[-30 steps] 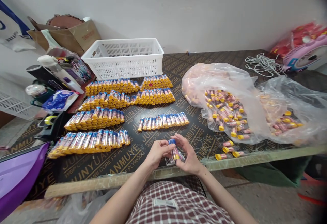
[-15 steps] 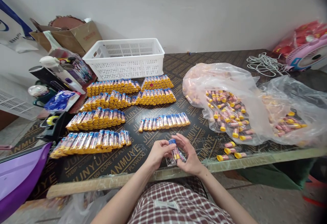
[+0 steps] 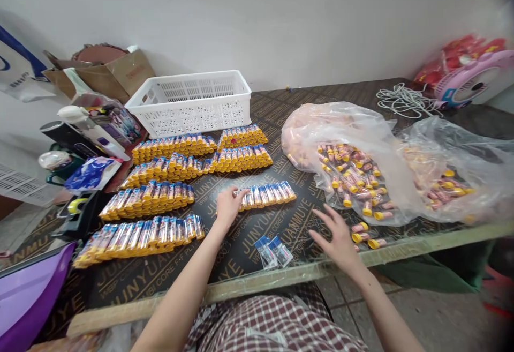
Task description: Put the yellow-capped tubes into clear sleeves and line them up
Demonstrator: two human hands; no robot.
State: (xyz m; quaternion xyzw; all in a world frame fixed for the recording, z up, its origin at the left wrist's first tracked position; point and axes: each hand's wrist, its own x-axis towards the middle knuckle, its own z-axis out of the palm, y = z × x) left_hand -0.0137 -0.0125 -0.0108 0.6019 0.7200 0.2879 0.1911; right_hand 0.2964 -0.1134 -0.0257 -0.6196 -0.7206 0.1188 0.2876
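Sleeves (image 3: pixel 273 250) are lying by the table (image 3: pixel 168 271) edge nearest you. Your right hand (image 3: pixel 337 237) is hovering, fingers spread, near loose tubes (image 3: pixel 363 234). Your left hand (image 3: pixel 228 207) is closing on the short row (image 3: pixel 267 195)'s end tube, beyond.

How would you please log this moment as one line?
left hand: at left end of short tube row | right hand: open, over table near loose tubes | empty sleeves: at table edge
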